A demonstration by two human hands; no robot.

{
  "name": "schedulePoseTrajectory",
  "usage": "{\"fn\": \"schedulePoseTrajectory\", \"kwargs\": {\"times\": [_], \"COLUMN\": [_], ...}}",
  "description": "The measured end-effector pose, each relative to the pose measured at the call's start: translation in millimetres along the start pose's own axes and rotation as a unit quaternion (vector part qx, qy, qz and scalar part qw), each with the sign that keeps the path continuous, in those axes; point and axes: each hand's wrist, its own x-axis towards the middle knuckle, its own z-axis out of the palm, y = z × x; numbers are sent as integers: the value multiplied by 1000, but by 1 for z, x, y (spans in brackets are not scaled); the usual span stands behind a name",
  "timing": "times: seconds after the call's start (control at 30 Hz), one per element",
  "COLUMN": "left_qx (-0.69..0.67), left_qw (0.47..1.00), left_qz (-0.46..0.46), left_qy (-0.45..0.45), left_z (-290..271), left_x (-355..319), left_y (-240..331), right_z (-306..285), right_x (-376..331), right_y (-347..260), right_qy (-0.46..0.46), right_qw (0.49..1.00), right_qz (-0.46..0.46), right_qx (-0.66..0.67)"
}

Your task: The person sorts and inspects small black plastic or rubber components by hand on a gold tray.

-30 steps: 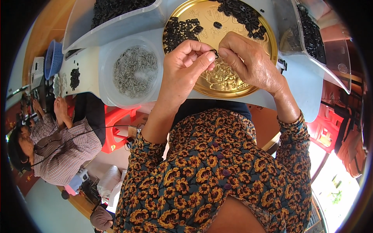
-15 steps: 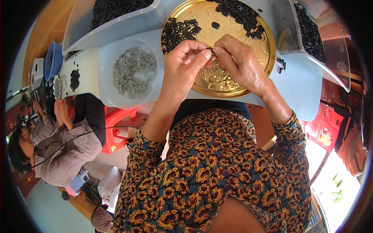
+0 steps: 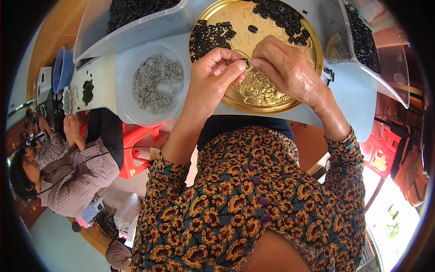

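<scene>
Small black plastic ring [image 3: 246,60] is being pinched between two hands, left hand [image 3: 213,77] and right hand [image 3: 285,68], fingertips pressed together above one round gold metal tray [image 3: 272,102] holding two black heaps.

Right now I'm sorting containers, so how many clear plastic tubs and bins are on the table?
3. A round tub of small silvery parts sits left of the gold tray; a bin of black parts lies at upper left, another bin at upper right. Others may lie outside the picture.
</scene>
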Motion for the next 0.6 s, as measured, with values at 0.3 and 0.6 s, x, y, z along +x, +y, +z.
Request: {"fn": "schedulePoseTrajectory", "kwargs": {"times": [0.3, 0.6], "left_qx": [22, 33], "left_qw": [1000, 999], "left_qz": [14, 19], "left_qy": [5, 19], "left_z": [4, 5], "left_x": [0, 0], "left_y": [2, 2], "right_z": [17, 25], "right_x": [-8, -9], "right_y": [-3, -11], "right_qy": [51, 116], "right_qw": [997, 991], "right_qz": [54, 45], "right_qx": [11, -42]}}
